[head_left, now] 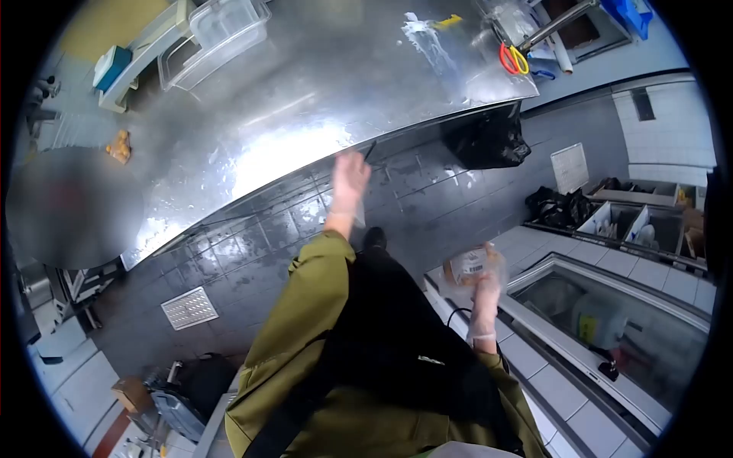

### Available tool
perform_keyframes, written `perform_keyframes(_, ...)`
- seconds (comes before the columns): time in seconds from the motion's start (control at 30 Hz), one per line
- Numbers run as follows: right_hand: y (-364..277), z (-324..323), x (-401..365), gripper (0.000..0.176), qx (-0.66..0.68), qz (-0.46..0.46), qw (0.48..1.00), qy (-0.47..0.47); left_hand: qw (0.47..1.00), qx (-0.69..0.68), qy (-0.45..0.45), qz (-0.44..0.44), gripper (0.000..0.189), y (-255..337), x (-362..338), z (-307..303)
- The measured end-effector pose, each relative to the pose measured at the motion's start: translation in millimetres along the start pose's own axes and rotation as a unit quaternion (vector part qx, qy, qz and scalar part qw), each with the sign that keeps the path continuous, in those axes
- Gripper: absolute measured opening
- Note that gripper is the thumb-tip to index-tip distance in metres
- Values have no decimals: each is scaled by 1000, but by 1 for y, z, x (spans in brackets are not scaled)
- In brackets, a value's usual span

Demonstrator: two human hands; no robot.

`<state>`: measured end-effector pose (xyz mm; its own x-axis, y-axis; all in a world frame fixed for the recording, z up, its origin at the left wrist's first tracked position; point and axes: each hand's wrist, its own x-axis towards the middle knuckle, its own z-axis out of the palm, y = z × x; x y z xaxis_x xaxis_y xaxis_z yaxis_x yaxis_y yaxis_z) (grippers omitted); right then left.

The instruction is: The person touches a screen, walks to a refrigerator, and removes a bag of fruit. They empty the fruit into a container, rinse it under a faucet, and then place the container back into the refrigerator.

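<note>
Right hand (486, 292): grip closed on pack (473, 269), label (467, 262) up, probably keeping it readable | Left hand (351, 175): near bench (328, 84) front edge, blurred; cannot tell grip

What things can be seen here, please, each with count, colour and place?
labelled package: 1, clear with white label, in right hand
metal worktop: 1, silver, across top
scissors: 1, red and yellow handles, worktop's right end
plastic containers: at least 2, clear, worktop's upper left
small clump: 1, orange, worktop's left
black plastic bag: 1, black, under worktop's right end
floor grates: 2, pale, left and upper right
cardboard box: 1, brown, lower left
glass-panelled cabinet: 1, pale frame, right
sleeves: 2, olive, lower centre
left hand: 1, clear-gloved, near worktop's front edge
right hand: 1, clear-gloved, right of centre
</note>
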<state>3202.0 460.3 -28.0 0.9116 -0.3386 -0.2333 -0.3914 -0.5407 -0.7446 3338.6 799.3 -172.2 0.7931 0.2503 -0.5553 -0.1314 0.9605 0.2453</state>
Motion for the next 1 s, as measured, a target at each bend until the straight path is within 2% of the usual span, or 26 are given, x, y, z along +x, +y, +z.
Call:
perform_keyframes(0.07, -37, -29, 1, 31, 164, 94, 982, 17, 999, -17, 12, 28, 33, 12, 29, -10)
perform_keyframes(0.1, -29, -42, 5, 27, 105, 91, 990, 5, 998, -34, 47, 38, 29, 7, 20, 8)
perform_keyframes(0.17, -2, -65, 12, 23, -14, 78, 997, -26, 996, -73, 12, 56, 21, -1, 37, -22)
perform_keyframes(0.2, 0, -64, 15, 22, -50, 48, 997, -43, 997, -66, 5, 49, 22, -6, 41, -33)
perform_keyframes(0.23, -21, -54, 12, 23, -89, 17, 994, -62, 997, -63, 1, 43, 25, -13, 42, -42)
perform_keyframes(0.27, -46, -48, 6, 23, -67, 65, 991, -94, 998, -32, -3, 47, 20, -27, 33, -58)
perform_keyframes(0.3, -24, -46, 22, 21, -72, 52, 990, -113, 996, -1, 68, 60, 16, -25, -21, -31)
perform_keyframes(0.33, -33, -41, 26, 20, -77, 69, 984, -143, 992, 91, 72, 41, 16, -19, -66, -26)
perform_keyframes(0.4, -43, -14, 26, 19, -116, 80, 971, -195, 976, 186, 99, 52, 25, -26, -132, -60)
perform_keyframes(0.43, -48, 6, 27, 18, -149, 68, 963, -214, 956, 254, 137, 52, 27, -25, -166, -80)
perform_keyframes(0.47, -53, 23, 30, 18, -186, 56, 954, -230, 937, 276, 203, 63, 40, -28, -195, -98)
perform_keyframes(0.5, -43, 38, 43, 20, -224, -7, 928, -298, 900, 374, 205, 84, 50, -39, -218, -142)
perform_keyframes(0.53, -16, 57, 70, 21, -310, -193, 871, -327, 894, 381, 235, 31, 47, -19, -260, -144)
perform_keyframes(0.57, -7, 82, 73, 21, -393, -273, 807, -346, 872, 410, 268, 21, 43, -3, -294, -154)
perform_keyframes(0.6, 1, 108, 76, 20, -461, -357, 734, -349, 828, 476, 292, 40, 41, 6, -320, -177)
perform_keyframes(0.63, -2, 138, 74, 20, -512, -393, 681, -346, 810, 475, 341, 40, 43, 23, -346, -186)
perform_keyframes(0.67, -6, 168, 72, 20, -557, -429, 625, -340, 760, 496, 419, 19, 42, 18, -358, -225)
perform_keyframes(0.7, -26, 194, 56, 20, -523, -333, 694, -366, 706, 520, 481, 9, 42, 47, -380, -215)
perform_keyframes(0.73, -28, 214, 54, 21, -448, -322, 739, -387, 630, 551, 547, 32, 39, 54, -392, -238)
perform_keyframes(0.77, -36, 227, 47, 22, -355, -281, 788, -418, 546, 564, 612, 99, 34, 68, -400, -233)
perform_keyframes(0.8, -45, 240, 40, 24, -256, -238, 825, -444, 462, 605, 624, 174, 29, 83, -410, -254)
perform_keyframes(0.83, -54, 256, 25, 26, -135, -166, 855, -473, 399, 621, 645, 196, 26, 100, -416, -273)
perform_keyframes(0.87, -50, 281, 45, 25, -138, -179, 823, -521, 310, 645, 655, 243, 25, 117, -419, -302)
perform_keyframes(0.9, -55, 306, 44, 26, -138, -121, 847, -499, 256, 647, 673, 250, 27, 135, -421, -322)
perform_keyframes(0.97, -68, 334, 21, 28, -70, -165, 838, -516, 305, 611, 695, 227, 35, 170, -427, -353)
perform_keyframes(1.0, -63, 348, 30, 27, -56, -237, 805, -541, 294, 597, 704, 249, 37, 180, -435, -369)
